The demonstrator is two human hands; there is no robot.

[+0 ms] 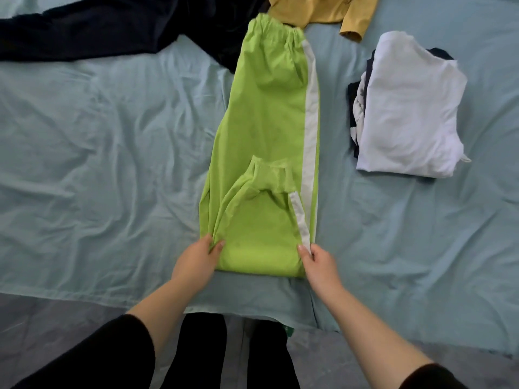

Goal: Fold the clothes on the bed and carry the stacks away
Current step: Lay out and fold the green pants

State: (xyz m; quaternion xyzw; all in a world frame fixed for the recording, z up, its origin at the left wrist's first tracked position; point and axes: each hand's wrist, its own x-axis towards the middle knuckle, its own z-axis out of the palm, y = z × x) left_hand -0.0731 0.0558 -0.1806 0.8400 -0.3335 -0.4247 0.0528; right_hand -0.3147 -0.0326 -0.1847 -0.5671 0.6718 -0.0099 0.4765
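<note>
1. Now the green trousers (266, 122) lie lengthwise on the bed (98, 136), legs laid one over the other. The waistband (275, 28) is at 12 o'clock and a fresh fold sits at 6 o'clock, nearest the person.
2. The leg ends are doubled back over the body of the trousers; the ribbed cuff (272, 175) rests on top, well short of the waistband.
3. The left hand (196, 259) pinches the fold's 9 o'clock corner between thumb and fingers. The right hand (320, 262) pinches the 3 o'clock corner, right at the white stripe (310, 108). Both hands are closed on cloth, not flat on it.
4. I judge the step in hand to be folding this one garment, partway done: one fold is made and the bundle looks too long to stack.
5. The next move likely calls for lifting both pinched corners together and carrying the fold toward 12 o'clock, keeping the edges square so the stripe stays aligned.
6. A folded stack (407, 113) with a white top waits at 2 o'clock. A dark garment (98, 29) at 10 o'clock and a yellow top (317, 9) at 12 o'clock lie unfolded.
</note>
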